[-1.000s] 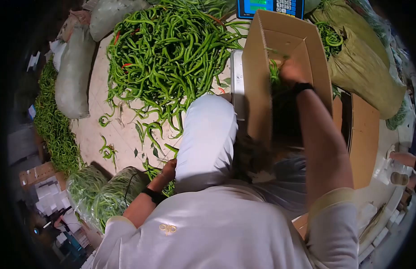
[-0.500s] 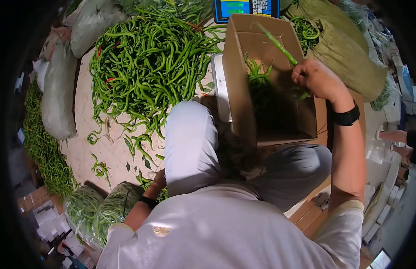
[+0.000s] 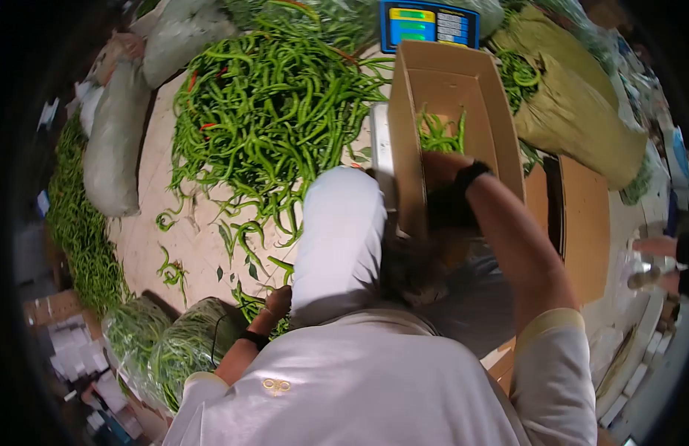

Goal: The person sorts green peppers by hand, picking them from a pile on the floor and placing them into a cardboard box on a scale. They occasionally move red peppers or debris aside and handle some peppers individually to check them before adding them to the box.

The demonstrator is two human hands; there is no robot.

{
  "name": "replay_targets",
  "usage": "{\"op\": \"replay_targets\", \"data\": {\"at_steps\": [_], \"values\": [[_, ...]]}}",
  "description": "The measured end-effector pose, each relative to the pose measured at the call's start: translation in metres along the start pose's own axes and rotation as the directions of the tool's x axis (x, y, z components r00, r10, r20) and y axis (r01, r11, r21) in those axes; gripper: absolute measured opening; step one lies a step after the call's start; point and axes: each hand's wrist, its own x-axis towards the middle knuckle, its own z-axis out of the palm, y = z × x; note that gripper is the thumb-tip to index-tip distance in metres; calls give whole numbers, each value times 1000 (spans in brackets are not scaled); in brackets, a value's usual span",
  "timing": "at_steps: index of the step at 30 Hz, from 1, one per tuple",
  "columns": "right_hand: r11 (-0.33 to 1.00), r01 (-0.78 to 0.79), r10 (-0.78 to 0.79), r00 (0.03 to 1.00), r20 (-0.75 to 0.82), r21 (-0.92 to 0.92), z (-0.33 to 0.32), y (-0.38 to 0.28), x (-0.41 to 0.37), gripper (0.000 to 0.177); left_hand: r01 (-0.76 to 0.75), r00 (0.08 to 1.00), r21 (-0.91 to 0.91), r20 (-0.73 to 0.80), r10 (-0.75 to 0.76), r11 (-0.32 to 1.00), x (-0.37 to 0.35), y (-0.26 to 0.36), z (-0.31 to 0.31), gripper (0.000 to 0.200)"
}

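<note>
My right hand [image 3: 445, 168] reaches down into a tall cardboard box [image 3: 410, 141], its fingers hidden in shadow behind the near wall. A few green chili peppers [image 3: 440, 136] show inside the box, just beyond that hand. My left hand [image 3: 278, 302] is low beside my left knee, close to some loose chili peppers [image 3: 249, 303] on the floor; its fingers are mostly out of sight. Ahead and to the left spreads a big heap of green chili peppers [image 3: 277, 111], with a few red ones among them. The box stands on a white scale platform [image 3: 383, 141].
A blue scale display [image 3: 430, 26] stands behind the box. Full plastic bags [image 3: 110, 149] lie at the left, and clear bags of green peppers [image 3: 196, 338] at lower left. Yellowish sacks [image 3: 582, 126] lie at the right beside a cardboard flap [image 3: 584, 230]. Another person's leg [image 3: 657, 247] shows far right.
My right hand, which held a long green chili pepper above the box's right edge, has moved down and left into the box. My left hand stays beside the knee. The view has shifted slightly.
</note>
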Motion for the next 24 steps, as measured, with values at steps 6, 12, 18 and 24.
{"op": "replay_targets", "data": {"at_steps": [6,12,18,24], "values": [[818,-394,79,799,-596,-420,45,0,-26,52,-230,964,-112,-164,210,967,-13,13,16,27],[785,-353,606,609,-511,509,10,85,7,45,98,995,-70,-15,-100,993,-21,68,-29,27],[871,-363,390,920,-18,332,-5,39,-18,38,112,993,-272,66,-98,956,-1,101,-52,26],[868,-69,-36,979,-201,-492,-63,-21,-71,30,160,978,-290,-85,-191,944,52,113,-106,34]]}}
